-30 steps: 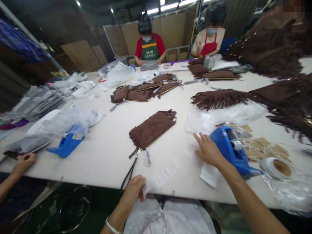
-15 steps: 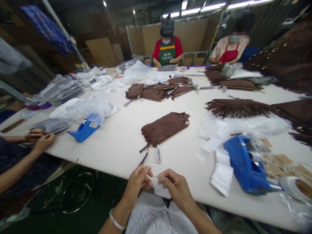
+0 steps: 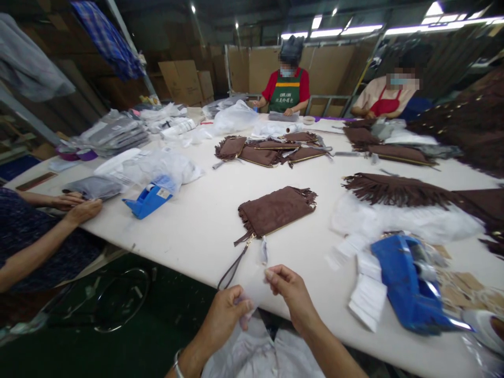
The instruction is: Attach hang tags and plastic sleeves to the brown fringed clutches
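A thin, see-through whitish sheet [image 3: 254,286] is stretched between my hands at the table's near edge; I cannot tell if it is paper or plastic. My left hand [image 3: 230,307] pinches its lower left side, thumb over fingers. At its upper right edge, my right hand [image 3: 287,289] grips it between thumb and fingertips. Just beyond lies a brown fringed pouch [image 3: 275,210] with a gold zip along its near side. From its corner a wrist strap [image 3: 232,268] trails toward my left hand, and a wrapped zip pull [image 3: 264,251] points at the sheet.
To the right stand a blue tape dispenser [image 3: 409,289] and a stack of white slips [image 3: 368,294]. More brown pouches [image 3: 260,152] lie farther back. A smaller blue dispenser [image 3: 149,198] is at left, near a co-worker's hands [image 3: 81,207]. Two people sit across the table.
My hands have drawn apart, spreading the sheet that was bunched between them. My left hand has turned, its thumb now on top. The view has shifted slightly left.
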### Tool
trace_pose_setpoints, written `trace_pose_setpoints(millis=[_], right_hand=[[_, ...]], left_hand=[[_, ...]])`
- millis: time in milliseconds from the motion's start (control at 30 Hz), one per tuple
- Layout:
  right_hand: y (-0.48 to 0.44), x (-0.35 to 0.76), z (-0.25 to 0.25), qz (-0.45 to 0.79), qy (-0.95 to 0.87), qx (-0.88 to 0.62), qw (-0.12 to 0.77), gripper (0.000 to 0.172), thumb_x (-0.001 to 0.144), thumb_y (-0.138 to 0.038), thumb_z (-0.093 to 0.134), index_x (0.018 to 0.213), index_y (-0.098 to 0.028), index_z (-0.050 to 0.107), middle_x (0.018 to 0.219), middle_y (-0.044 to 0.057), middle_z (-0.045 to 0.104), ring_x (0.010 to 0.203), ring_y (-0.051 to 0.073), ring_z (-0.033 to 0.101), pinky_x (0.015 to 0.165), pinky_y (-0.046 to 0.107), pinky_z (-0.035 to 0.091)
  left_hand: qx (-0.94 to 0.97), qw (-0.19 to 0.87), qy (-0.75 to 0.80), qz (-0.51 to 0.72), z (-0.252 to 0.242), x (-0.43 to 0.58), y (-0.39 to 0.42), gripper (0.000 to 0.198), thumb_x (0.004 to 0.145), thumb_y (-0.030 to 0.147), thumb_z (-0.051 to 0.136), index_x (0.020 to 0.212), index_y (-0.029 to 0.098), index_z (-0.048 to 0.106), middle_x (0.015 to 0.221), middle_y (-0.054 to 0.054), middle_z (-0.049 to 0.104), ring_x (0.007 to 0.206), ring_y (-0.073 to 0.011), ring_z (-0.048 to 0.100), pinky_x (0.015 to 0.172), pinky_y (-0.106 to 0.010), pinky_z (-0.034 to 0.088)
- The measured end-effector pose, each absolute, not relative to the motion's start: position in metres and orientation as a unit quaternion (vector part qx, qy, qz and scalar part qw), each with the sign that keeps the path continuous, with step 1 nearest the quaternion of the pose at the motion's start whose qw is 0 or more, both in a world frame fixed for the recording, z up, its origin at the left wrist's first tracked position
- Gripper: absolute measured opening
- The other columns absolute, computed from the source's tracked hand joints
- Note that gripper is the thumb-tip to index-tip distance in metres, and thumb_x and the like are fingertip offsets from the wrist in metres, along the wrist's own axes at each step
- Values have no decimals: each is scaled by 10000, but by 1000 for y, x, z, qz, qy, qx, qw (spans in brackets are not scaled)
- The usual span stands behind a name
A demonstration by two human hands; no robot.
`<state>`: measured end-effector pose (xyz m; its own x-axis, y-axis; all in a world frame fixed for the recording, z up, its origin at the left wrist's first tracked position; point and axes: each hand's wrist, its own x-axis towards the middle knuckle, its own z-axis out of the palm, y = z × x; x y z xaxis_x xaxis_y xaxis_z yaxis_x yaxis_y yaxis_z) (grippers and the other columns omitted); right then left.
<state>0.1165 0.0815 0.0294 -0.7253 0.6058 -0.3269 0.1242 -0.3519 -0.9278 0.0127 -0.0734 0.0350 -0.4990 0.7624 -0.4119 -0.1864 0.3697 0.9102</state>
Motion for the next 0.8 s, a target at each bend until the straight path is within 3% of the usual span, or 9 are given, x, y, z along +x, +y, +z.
trace_pose_setpoints(millis=[333,467,600,800], right_hand=[[67,105,-6,625,-683,-355,129,379,801,-506,599,609,-197,493,513,-60,430,511,106,368,510,220,269],[68,101,-10,668,-635,-364,131,349,800,-504,593,658,-193,522,544,-54,462,524,110,404,518,219,303],[76,96,-9,699,-603,-366,121,310,756,-480,650,718,-180,580,580,-43,520,549,116,457,551,225,351],[63,83,-14,692,-619,-365,72,370,753,-542,635,666,-190,556,516,-44,514,495,114,427,506,231,330]], left_hand=[[207,488,699,479,13,-1,-93,434,858,550,455,702,159,560,524,-14,601,407,-132,543,436,-229,374],[134,533,631,547,-11,-4,-109,374,724,497,681,725,136,584,596,-24,625,459,-139,561,485,-255,435],[84,532,645,542,-26,-8,-136,370,601,411,809,677,132,578,585,-8,607,500,-114,529,510,-229,400],[101,479,723,487,-9,-10,-169,366,793,515,585,671,172,555,584,3,575,497,-129,513,508,-245,358]])
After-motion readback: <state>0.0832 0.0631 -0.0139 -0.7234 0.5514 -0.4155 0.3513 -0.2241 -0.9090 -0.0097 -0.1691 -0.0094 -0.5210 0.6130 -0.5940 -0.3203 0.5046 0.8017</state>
